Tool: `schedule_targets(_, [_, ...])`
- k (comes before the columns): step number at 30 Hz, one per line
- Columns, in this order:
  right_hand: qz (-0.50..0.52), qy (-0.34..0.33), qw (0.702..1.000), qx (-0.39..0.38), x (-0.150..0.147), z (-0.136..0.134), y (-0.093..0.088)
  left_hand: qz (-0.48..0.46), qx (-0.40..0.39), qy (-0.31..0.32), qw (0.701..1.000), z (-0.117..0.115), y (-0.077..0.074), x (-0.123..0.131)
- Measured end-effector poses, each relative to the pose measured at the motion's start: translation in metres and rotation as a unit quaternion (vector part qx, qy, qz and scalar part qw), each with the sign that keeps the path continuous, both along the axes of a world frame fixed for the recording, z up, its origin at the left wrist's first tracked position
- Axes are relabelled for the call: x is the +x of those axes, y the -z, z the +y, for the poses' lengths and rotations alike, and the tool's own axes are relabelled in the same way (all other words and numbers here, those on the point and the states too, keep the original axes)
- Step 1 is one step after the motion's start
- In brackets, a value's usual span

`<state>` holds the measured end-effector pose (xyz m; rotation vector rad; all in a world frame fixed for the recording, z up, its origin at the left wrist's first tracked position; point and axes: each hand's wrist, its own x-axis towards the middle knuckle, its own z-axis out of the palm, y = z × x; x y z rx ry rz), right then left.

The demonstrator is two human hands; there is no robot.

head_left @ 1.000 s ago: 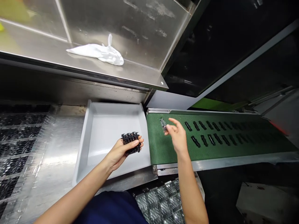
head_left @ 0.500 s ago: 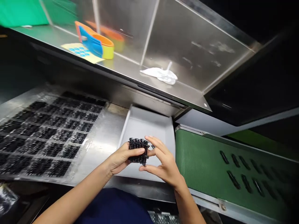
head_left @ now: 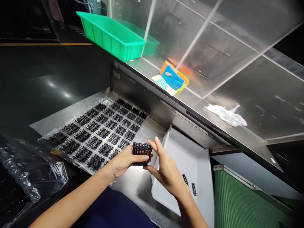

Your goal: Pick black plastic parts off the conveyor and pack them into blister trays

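Card (head_left: 163, 85): pale yellow, printed with blue marks too small to read; lying under the edge of an orange, blue and yellow band (head_left: 174, 77).
Shelf (head_left: 194, 103): running above the worktop, bearing a green bin (head_left: 104, 38), the card and a crumpled white cloth (head_left: 225, 115).
Clear trays (head_left: 109, 100): laid out at left, filled with rows of black parts (head_left: 102, 118); near a clear plastic bag (head_left: 35, 171).
Light tray (head_left: 182, 152): partly covered by the right forearm; holding two loose black pieces (head_left: 194, 189).
Belt (head_left: 237, 202): green, ribbed, just beside the light tray.
Stack (head_left: 140, 149): black, slim, toothed at the top, packed side by side; held in front of the light tray.
Left hand (head_left: 124, 161): gripping the stack, with the thumb across its front.
Right hand (head_left: 167, 171): spread at the stack's right end; cannot tell whether gripping a piece.
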<state>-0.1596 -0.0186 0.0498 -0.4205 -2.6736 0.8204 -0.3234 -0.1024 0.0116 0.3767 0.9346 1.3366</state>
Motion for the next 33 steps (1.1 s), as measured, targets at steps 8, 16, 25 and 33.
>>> schedule_targets(8, [0.134, 0.056, 0.911, -0.385, -0.101, 0.004, 0.039, 0.019, 0.022, -0.087, 0.996, -0.022, 0.012, -0.082])
schedule_targets(16, [0.065, 0.077, 0.817, -0.568, -0.209, 0.006, 0.081, 0.14, 0.042, -0.176, 0.973, -0.031, 0.023, -0.157])
schedule_targets(25, [-0.013, 0.0, 0.831, -0.557, -0.289, 0.018, 0.124, 0.135, 0.022, -0.234, 0.963, -0.011, 0.075, -0.219])
schedule_targets(33, [0.019, 0.09, 0.947, -0.308, -0.399, 0.089, 0.195, 0.145, -0.088, -0.303, 0.938, 0.028, 0.123, -0.293])
